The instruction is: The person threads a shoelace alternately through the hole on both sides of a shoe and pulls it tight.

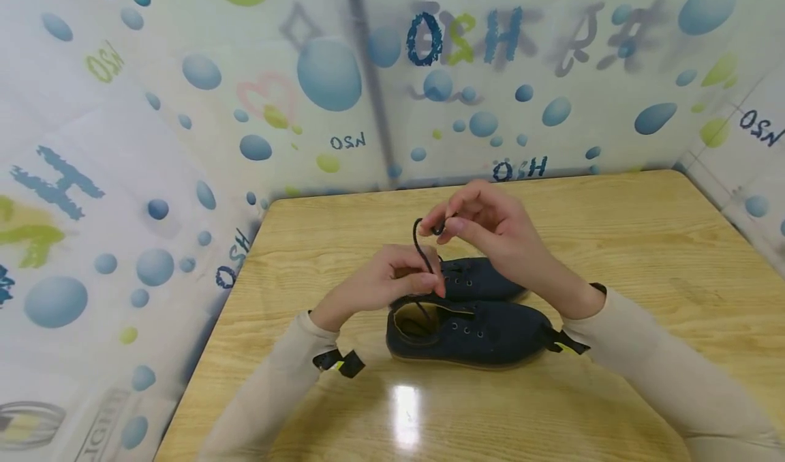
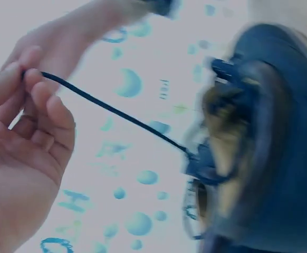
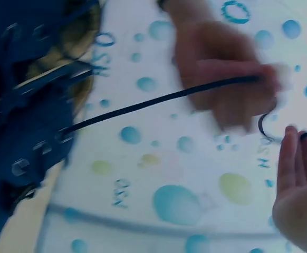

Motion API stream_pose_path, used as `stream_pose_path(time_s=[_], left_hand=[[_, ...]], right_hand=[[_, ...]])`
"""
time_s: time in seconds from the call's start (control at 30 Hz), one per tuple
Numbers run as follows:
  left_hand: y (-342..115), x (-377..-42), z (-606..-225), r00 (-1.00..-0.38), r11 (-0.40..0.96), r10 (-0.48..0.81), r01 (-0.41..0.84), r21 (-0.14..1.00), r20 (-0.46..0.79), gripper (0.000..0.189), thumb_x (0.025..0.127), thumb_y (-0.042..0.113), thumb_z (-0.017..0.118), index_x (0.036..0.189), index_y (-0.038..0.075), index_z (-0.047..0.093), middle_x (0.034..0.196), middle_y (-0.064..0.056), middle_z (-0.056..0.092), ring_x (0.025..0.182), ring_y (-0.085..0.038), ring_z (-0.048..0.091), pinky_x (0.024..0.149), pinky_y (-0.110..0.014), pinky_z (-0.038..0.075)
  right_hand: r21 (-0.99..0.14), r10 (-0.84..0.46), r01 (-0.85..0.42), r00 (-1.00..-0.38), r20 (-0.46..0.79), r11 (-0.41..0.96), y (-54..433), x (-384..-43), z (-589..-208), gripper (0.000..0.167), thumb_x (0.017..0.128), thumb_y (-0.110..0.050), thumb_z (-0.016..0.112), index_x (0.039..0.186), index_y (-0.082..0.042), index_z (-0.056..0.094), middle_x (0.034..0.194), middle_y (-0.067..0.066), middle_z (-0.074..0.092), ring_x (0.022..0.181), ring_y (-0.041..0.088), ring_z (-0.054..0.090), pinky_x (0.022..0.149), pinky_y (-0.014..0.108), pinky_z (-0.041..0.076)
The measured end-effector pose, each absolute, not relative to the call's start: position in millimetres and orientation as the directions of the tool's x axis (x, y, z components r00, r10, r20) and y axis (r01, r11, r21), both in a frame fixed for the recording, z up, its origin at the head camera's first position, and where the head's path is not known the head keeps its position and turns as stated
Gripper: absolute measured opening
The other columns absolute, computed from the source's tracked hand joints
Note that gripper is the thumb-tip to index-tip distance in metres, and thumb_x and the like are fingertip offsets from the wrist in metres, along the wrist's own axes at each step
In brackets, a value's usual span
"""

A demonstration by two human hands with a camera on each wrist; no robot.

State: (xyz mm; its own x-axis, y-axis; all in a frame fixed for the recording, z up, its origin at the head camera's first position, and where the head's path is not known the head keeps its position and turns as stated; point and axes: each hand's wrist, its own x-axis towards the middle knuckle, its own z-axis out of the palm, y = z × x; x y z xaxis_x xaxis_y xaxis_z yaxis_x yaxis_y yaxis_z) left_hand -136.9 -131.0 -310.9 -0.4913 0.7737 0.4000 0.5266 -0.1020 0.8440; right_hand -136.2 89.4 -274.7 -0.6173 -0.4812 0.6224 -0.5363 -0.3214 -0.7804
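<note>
Two dark navy lace-up shoes lie side by side on the table, toes to the right: the nearer shoe [image 1: 490, 336] and the farther shoe [image 1: 481, 283], partly behind my hands. My left hand [image 1: 395, 279] pinches a dark shoelace [image 3: 159, 100] between thumb and fingers, above the shoes. In the right wrist view the lace runs taut from a shoe eyelet [image 3: 64, 134] to that pinch, then curves on. Higher and to the right, my right hand [image 1: 490, 220] pinches the lace near its end. A slack loop hangs between both hands.
A light wood-grain table [image 1: 662, 257] carries the shoes. Behind and to the left stand white walls [image 1: 380, 128] printed with blue and green drops. Black straps [image 1: 337, 362] circle both wrists over pale sleeves.
</note>
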Motion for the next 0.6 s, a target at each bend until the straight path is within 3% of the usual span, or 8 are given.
stream_pose_path(time_s=[0.13,0.2,0.27,0.33,0.4,0.5,0.6], left_hand=[[-146,-136,-295,-0.577,-0.244,0.658,0.445,0.862,0.484,0.043,0.104,0.033,0.047,0.081,-0.003,0.056,0.086,0.000,0.060,0.074,-0.015,0.055,0.066,-0.026,0.049],[-152,-138,-288,-0.668,-0.160,0.587,0.458,0.875,0.457,0.042,0.104,0.032,0.048,0.082,-0.002,0.059,0.076,0.004,0.060,0.064,-0.012,0.055,0.056,-0.026,0.048],[-157,-142,-286,-0.748,0.052,0.535,0.493,0.868,0.393,0.034,0.103,0.029,0.051,0.088,0.002,0.067,0.063,0.004,0.056,0.050,-0.012,0.048,0.048,-0.026,0.043],[-158,-147,-286,-0.777,0.363,0.527,0.571,0.736,0.343,0.027,0.102,0.026,0.055,0.089,0.009,0.071,0.059,0.005,0.052,0.046,-0.010,0.043,0.047,-0.025,0.039],[-157,-152,-291,-0.770,0.578,0.560,0.628,0.520,0.306,0.019,0.100,0.023,0.060,0.092,0.014,0.075,0.065,0.004,0.058,0.052,-0.009,0.048,0.054,-0.024,0.043],[-151,-156,-299,-0.710,0.668,0.648,0.704,0.243,0.275,0.015,0.098,0.019,0.063,0.099,0.014,0.077,0.078,0.003,0.065,0.063,-0.007,0.054,0.060,-0.023,0.046],[-146,-158,-307,-0.673,0.662,0.713,0.739,0.126,0.199,0.018,0.097,0.013,0.063,0.109,0.014,0.077,0.086,-0.001,0.063,0.072,-0.010,0.055,0.066,-0.023,0.048]], right_hand=[[-0.878,-0.486,-0.478,-0.772,0.409,0.020,88,-150,-300,0.015,0.100,-0.008,0.056,0.113,-0.002,0.058,0.117,0.005,0.067,0.096,0.018,0.070,0.079,0.033,0.059],[-0.872,-0.518,-0.435,-0.811,0.273,0.222,89,-157,-316,0.020,0.100,-0.011,0.058,0.120,-0.007,0.059,0.122,0.007,0.065,0.101,0.021,0.069,0.082,0.036,0.058],[-0.812,-0.558,-0.441,-0.811,0.178,0.382,90,-163,-334,0.026,0.099,-0.011,0.059,0.125,-0.009,0.059,0.126,0.011,0.063,0.104,0.025,0.069,0.086,0.041,0.057],[-0.726,-0.599,-0.487,-0.790,0.130,0.485,92,-166,-349,0.028,0.099,-0.011,0.059,0.126,-0.010,0.060,0.126,0.011,0.065,0.106,0.026,0.067,0.086,0.042,0.056],[-0.657,-0.633,-0.546,-0.763,0.133,0.520,94,-168,-361,0.027,0.099,-0.009,0.058,0.126,-0.009,0.062,0.124,0.012,0.066,0.106,0.027,0.067,0.087,0.043,0.055],[-0.588,-0.660,-0.608,-0.734,0.160,0.533,93,-169,-369,0.024,0.100,-0.009,0.056,0.122,-0.009,0.066,0.119,0.010,0.069,0.104,0.025,0.066,0.086,0.041,0.054],[-0.574,-0.671,-0.624,-0.723,0.166,0.530,91,-170,-370,0.024,0.101,-0.011,0.054,0.123,-0.009,0.065,0.120,0.009,0.069,0.108,0.026,0.066,0.088,0.042,0.054]])
